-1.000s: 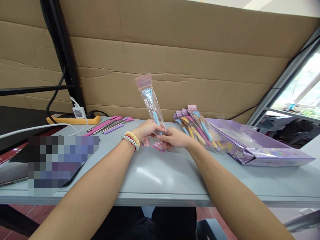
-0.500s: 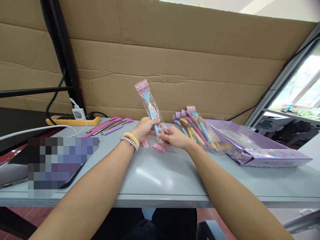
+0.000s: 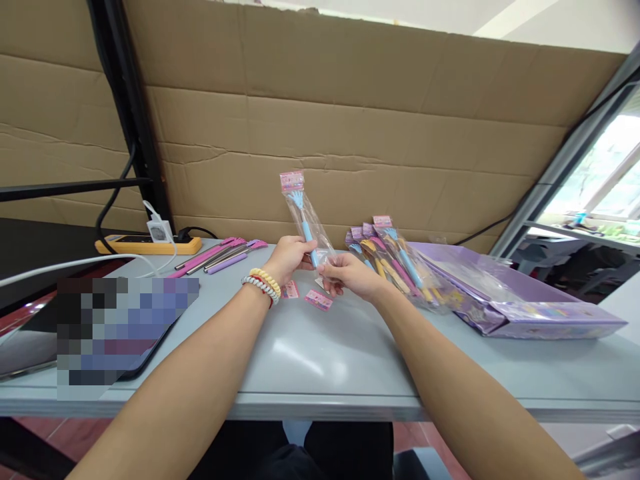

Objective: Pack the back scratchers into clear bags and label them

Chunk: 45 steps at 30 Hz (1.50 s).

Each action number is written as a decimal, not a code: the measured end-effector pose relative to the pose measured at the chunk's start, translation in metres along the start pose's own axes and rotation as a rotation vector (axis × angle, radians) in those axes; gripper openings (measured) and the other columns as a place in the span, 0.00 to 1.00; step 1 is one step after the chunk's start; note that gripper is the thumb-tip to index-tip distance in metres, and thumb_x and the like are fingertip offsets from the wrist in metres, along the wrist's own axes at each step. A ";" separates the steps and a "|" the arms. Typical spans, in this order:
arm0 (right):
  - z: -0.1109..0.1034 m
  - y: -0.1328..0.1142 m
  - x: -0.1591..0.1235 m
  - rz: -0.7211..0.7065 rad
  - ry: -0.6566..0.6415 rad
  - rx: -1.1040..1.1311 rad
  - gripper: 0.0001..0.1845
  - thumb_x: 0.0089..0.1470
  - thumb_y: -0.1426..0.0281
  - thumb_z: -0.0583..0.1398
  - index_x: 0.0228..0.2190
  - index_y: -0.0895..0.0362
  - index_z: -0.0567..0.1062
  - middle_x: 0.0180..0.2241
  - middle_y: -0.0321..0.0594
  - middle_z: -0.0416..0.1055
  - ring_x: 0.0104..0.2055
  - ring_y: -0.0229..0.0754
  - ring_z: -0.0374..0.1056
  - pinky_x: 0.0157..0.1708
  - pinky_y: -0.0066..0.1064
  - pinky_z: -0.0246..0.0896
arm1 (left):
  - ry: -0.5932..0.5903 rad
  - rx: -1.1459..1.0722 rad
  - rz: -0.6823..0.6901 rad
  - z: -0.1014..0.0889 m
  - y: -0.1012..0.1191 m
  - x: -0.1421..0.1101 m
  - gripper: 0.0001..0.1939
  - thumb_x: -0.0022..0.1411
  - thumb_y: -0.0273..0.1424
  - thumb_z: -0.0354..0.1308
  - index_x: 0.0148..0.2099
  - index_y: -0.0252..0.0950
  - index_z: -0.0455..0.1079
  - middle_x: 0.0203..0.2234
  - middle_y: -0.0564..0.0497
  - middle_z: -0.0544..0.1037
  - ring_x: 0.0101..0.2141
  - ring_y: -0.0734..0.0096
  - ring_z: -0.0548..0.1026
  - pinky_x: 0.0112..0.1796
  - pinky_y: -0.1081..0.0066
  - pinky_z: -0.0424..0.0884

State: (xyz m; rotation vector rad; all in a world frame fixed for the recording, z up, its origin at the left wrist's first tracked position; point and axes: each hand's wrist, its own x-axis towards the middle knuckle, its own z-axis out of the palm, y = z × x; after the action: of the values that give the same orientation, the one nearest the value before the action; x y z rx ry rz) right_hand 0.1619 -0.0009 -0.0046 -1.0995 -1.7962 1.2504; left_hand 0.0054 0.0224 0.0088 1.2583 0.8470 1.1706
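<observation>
A light-blue back scratcher [image 3: 307, 230] stands tilted in a clear plastic bag with a pink header [image 3: 292, 181] at its upper end. My left hand [image 3: 291, 259] is closed around the handle through the bag. The bag's lower end is pinched by the fingers of my right hand [image 3: 346, 275]. Two small pink cards [image 3: 319, 300] lie on the table under my hands. Several bagged back scratchers [image 3: 397, 260] in blue, yellow and pink are heaped right of my right hand. Loose pink and purple back scratchers [image 3: 220, 255] rest to the left.
An open purple box [image 3: 555, 321] with clear plastic in it sits on the right of the grey table [image 3: 300, 370]. To the left are a yellow power strip [image 3: 185, 247], a white charger with its cable [image 3: 159, 230] and a blurred-out dark device. Cardboard [image 3: 350, 113] walls the back.
The bagged blue back scratcher has come lower, its header tilting left and then back toward the right. My right hand stays at the bag's lower end, and the pink card below shows more fully.
</observation>
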 end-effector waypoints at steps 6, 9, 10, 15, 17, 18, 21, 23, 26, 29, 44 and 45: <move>-0.001 0.001 -0.002 -0.143 0.120 0.058 0.42 0.40 0.60 0.68 0.54 0.52 0.56 0.32 0.36 0.73 0.21 0.34 0.65 0.17 0.25 0.56 | 0.221 -0.018 -0.091 -0.008 0.002 0.004 0.08 0.57 0.24 0.55 0.25 0.31 0.66 0.17 0.49 0.73 0.19 0.76 0.70 0.24 0.74 0.71; 0.000 0.004 0.000 -0.197 0.083 -0.096 0.42 0.33 0.69 0.69 0.52 0.53 0.62 0.37 0.38 0.72 0.24 0.33 0.65 0.22 0.27 0.60 | 0.192 0.002 -0.107 -0.012 0.000 0.005 0.08 0.57 0.25 0.55 0.25 0.31 0.66 0.18 0.49 0.73 0.19 0.76 0.70 0.22 0.75 0.70; 0.000 0.006 0.000 -0.201 0.098 -0.168 0.35 0.35 0.71 0.68 0.48 0.55 0.67 0.36 0.38 0.72 0.24 0.33 0.64 0.24 0.27 0.60 | 0.178 0.017 -0.110 -0.012 -0.001 0.006 0.08 0.57 0.25 0.55 0.25 0.31 0.66 0.18 0.48 0.74 0.19 0.76 0.70 0.22 0.75 0.70; 0.000 0.006 0.003 -0.247 0.202 -0.336 0.11 0.46 0.62 0.60 0.27 0.59 0.74 0.22 0.35 0.67 0.23 0.33 0.58 0.24 0.28 0.55 | 0.128 0.079 -0.101 -0.010 -0.004 0.007 0.06 0.54 0.25 0.57 0.25 0.32 0.66 0.18 0.48 0.74 0.19 0.75 0.71 0.22 0.74 0.70; -0.001 0.004 0.003 -0.270 0.256 -0.383 0.15 0.46 0.59 0.60 0.24 0.59 0.75 0.21 0.34 0.64 0.23 0.33 0.56 0.24 0.28 0.53 | 0.080 0.073 -0.088 -0.008 -0.005 0.006 0.06 0.54 0.25 0.57 0.25 0.31 0.66 0.18 0.48 0.74 0.19 0.74 0.72 0.23 0.73 0.71; -0.003 0.002 0.002 -0.280 0.298 -0.405 0.15 0.46 0.58 0.61 0.23 0.59 0.75 0.22 0.35 0.64 0.24 0.33 0.56 0.24 0.28 0.53 | 0.060 0.065 -0.081 -0.007 -0.005 0.006 0.06 0.55 0.25 0.57 0.26 0.31 0.67 0.19 0.48 0.74 0.20 0.73 0.72 0.24 0.73 0.72; -0.005 -0.002 0.001 -0.254 0.398 -0.383 0.16 0.44 0.57 0.61 0.21 0.58 0.72 0.25 0.36 0.64 0.26 0.34 0.58 0.25 0.28 0.56 | 0.040 0.028 -0.053 -0.003 -0.003 0.003 0.06 0.57 0.26 0.55 0.29 0.30 0.68 0.22 0.46 0.76 0.22 0.72 0.74 0.26 0.72 0.74; -0.004 -0.004 0.001 -0.176 0.420 -0.316 0.17 0.44 0.57 0.61 0.19 0.58 0.69 0.22 0.34 0.62 0.24 0.34 0.57 0.23 0.28 0.57 | 0.034 0.004 -0.021 0.000 -0.003 0.002 0.05 0.59 0.25 0.54 0.31 0.30 0.68 0.24 0.45 0.77 0.23 0.72 0.75 0.27 0.71 0.74; -0.003 -0.006 0.000 -0.093 0.473 -0.248 0.17 0.44 0.58 0.61 0.18 0.57 0.66 0.18 0.32 0.61 0.20 0.32 0.57 0.20 0.27 0.56 | 0.006 -0.024 0.019 0.002 -0.003 0.001 0.04 0.59 0.26 0.54 0.33 0.31 0.67 0.26 0.46 0.77 0.24 0.72 0.76 0.28 0.71 0.74; -0.003 -0.006 0.000 -0.119 0.511 -0.167 0.17 0.43 0.58 0.63 0.18 0.58 0.67 0.19 0.35 0.66 0.18 0.32 0.60 0.19 0.27 0.56 | -0.015 -0.047 0.029 0.004 -0.005 0.002 0.04 0.59 0.28 0.55 0.34 0.32 0.66 0.26 0.46 0.77 0.25 0.71 0.76 0.28 0.70 0.74; -0.003 -0.001 0.001 -0.095 0.627 -0.225 0.19 0.38 0.61 0.64 0.30 0.54 0.62 0.15 0.28 0.65 0.16 0.36 0.60 0.17 0.28 0.54 | -0.008 0.035 -0.015 0.014 -0.009 -0.006 0.08 0.51 0.20 0.59 0.34 0.32 0.65 0.26 0.49 0.75 0.24 0.74 0.74 0.29 0.72 0.73; -0.004 0.000 0.001 -0.083 0.648 -0.268 0.21 0.38 0.61 0.64 0.31 0.54 0.61 0.16 0.28 0.65 0.18 0.37 0.62 0.19 0.28 0.55 | -0.008 0.051 -0.053 0.014 -0.008 -0.006 0.07 0.51 0.20 0.58 0.32 0.32 0.65 0.23 0.50 0.75 0.23 0.74 0.73 0.28 0.73 0.72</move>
State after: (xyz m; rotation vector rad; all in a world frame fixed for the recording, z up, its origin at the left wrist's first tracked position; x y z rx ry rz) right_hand 0.1654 0.0016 -0.0032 -1.3662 -1.4982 0.5137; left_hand 0.0186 0.0138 0.0021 1.2735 0.9048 1.1070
